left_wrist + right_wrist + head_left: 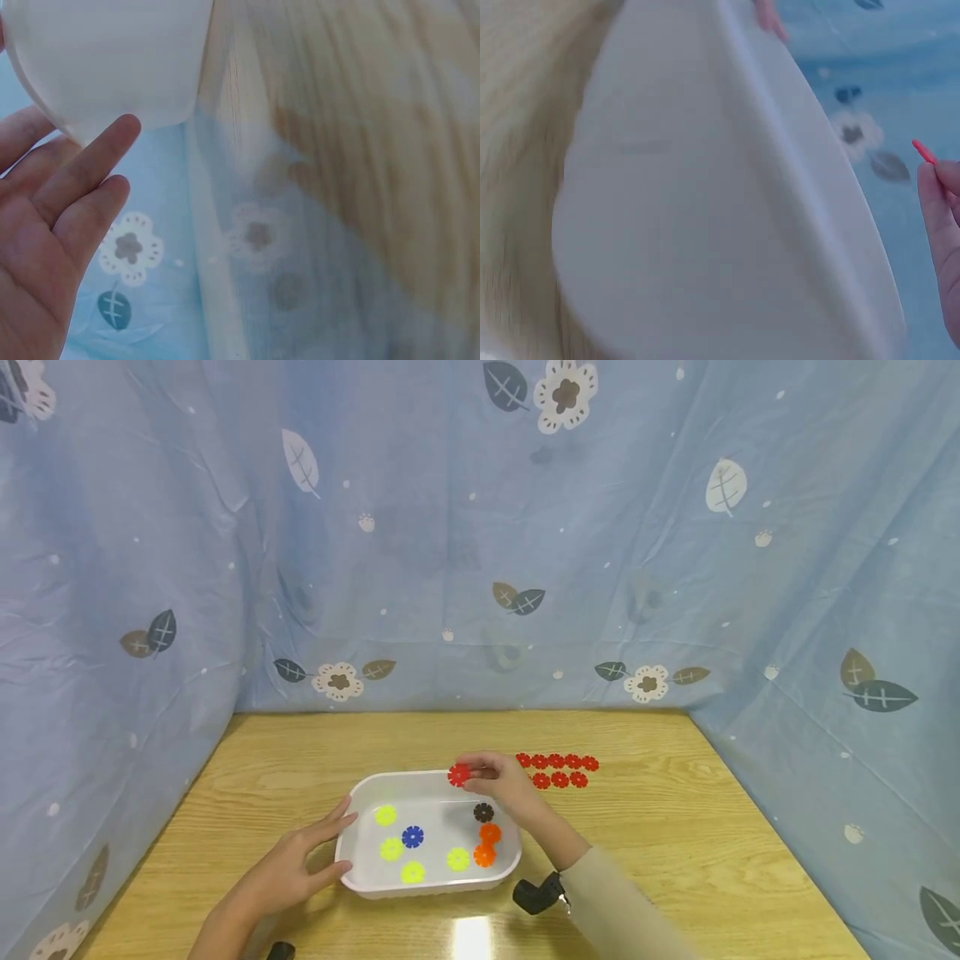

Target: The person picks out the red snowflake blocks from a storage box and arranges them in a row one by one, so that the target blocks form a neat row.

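Red disc (459,774), a flat toothed plastic piece, sits pinched at the fingertips of the right hand (501,782) above the far rim of the white tray (360,793).

Going by size: the wooden desk (675,835) carries everything. The tray stands near its front edge, midway across, and holds yellow, blue, brown and orange discs. The left hand (292,868) lies flat with straight fingers against the tray's left wall. A double row of red discs (558,771) lies on the desk just right of the tray's far corner.

The disc looks light, stiff and thin, likely slick; gripping across its faces near the rim should hold it best.

Only the head view shows the tray's contents. The right wrist view gives the tray's outer wall and the disc edge-on (924,151); the left wrist view shows fingers (82,169) touching the tray's corner.
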### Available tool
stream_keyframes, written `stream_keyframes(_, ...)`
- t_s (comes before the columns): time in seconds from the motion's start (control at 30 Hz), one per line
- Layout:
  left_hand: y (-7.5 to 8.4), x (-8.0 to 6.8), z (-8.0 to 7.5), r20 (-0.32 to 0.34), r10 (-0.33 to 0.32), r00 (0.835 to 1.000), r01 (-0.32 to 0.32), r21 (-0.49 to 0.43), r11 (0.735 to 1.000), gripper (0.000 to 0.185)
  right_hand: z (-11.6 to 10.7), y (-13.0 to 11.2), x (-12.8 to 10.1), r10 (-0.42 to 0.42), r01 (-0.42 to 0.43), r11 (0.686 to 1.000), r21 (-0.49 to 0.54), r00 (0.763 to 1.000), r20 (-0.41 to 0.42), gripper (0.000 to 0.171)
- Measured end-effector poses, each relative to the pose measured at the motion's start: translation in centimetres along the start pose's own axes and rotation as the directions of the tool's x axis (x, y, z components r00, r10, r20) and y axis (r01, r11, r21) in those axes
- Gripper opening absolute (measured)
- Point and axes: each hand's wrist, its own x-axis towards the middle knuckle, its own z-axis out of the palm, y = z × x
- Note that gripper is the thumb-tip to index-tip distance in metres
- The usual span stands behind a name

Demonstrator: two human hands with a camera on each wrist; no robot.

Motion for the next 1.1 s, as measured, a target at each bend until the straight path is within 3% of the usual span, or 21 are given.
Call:
stream_keyframes(0.17,0.0,0.1,0.0,0.020,-0.031,0.999,0.030,0.018,0.999,0.054,-3.1,1.3,-1.3,0.013,-0.008,0.999,0.050,0.994,-0.105,0.036)
stream_keyframes(0.33,-0.1,0.2,0.0,0.035,-0.047,0.998,0.047,0.022,0.999,0.054,-6.0,3.1,-2.3,0.028,-0.010,0.997,0.071,0.968,-0.251,0.036)
stream_keyframes(0.5,-0.4,0.1,0.0,0.027,-0.039,0.999,0.038,0.029,0.999,0.055,-9.3,5.3,-3.2,0.042,-0.016,0.996,0.082,0.942,-0.332,0.039)
stream_keyframes(0.73,-0.4,0.1,0.0,0.026,-0.037,0.999,0.037,0.014,0.999,0.055,-13.2,8.3,-4.3,0.114,-0.093,0.993,0.066,0.875,-0.470,0.042)
stream_keyframes(0.87,-0.4,0.1,-0.1,0.026,-0.033,0.999,0.032,0.029,0.999,0.055,-14.3,9.5,-4.8,0.149,-0.155,0.987,0.031,0.849,-0.508,0.041)
stream_keyframes(1.1,-0.4,0.1,0.0,0.022,-0.029,0.999,0.028,0.029,0.999,0.055,-15.1,11.1,-4.4,0.254,-0.268,0.962,0.042,0.832,-0.494,0.040)
